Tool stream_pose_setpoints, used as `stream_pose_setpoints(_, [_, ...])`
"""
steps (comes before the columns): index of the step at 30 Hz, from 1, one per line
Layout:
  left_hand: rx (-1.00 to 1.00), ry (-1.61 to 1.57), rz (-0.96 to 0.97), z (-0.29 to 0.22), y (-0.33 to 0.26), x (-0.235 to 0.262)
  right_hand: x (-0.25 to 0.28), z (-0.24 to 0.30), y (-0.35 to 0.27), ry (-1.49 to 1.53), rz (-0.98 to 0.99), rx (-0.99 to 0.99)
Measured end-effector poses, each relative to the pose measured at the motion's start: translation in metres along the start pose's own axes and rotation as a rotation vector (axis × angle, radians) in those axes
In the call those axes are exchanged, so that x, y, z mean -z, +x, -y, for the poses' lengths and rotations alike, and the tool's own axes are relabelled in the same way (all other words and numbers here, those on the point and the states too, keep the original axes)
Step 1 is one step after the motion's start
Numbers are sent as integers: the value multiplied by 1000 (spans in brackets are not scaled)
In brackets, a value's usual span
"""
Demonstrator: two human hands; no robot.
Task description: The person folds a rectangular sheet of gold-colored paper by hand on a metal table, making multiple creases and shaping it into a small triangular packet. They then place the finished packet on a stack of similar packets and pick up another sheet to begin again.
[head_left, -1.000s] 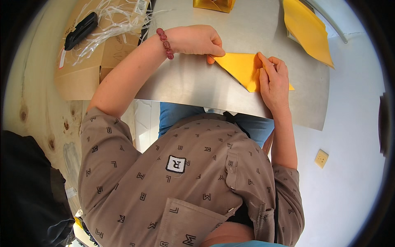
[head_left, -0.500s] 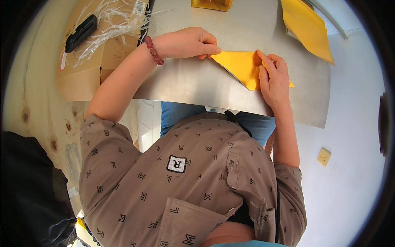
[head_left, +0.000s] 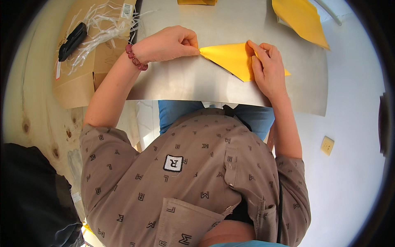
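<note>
The folded yellow paper [head_left: 228, 59] was in the upper middle of the frame, over the metal tabletop [head_left: 177, 84], its narrow end toward the left. The left hand [head_left: 166, 43] had its grip closed on that narrow end, pinching the tip between thumb and curled fingers. At that wrist sat a dark red beaded bracelet [head_left: 135, 58]. The right hand [head_left: 269, 71] grasped the paper's right part, its forefinger at the top edge and its thumb just below; a small yellow point showed beyond the hand on the right.

In the upper left, a cardboard box [head_left: 74, 88] carried a tangle of clear plastic strips [head_left: 108, 25] and a long black object [head_left: 73, 41] whose kind could not be told. At the top edge, a gold-yellow folded piece [head_left: 197, 1] was partly cut off by the frame. Yellow sheets [head_left: 302, 22] lay in the upper right. A cream wall socket [head_left: 327, 145] showed at right, and black material [head_left: 37, 193] filled the lower left.
</note>
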State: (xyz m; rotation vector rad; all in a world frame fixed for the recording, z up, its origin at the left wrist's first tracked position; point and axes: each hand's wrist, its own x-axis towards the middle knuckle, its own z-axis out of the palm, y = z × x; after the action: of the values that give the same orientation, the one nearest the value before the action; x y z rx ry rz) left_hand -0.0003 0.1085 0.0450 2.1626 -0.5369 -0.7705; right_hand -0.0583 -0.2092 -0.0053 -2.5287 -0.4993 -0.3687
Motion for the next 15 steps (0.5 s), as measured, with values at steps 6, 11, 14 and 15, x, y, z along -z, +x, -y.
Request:
stream_pose_setpoints(6, [69,55,-136,-1,-12,-1,-1,0,-1,9,-26,19])
stream_pose_setpoints(11, [-223,365,-556,-11,-25,-18,-4,-3,-2,-1,-32,31])
stream_pose_setpoints(14, [-547,427,-628,-14,0,-55,-4,-4,-1,-7,-31,51])
stream_pose_setpoints(15, [-619,457,-628,-13,7,-63,-4,-3,-1,-6,-30,51])
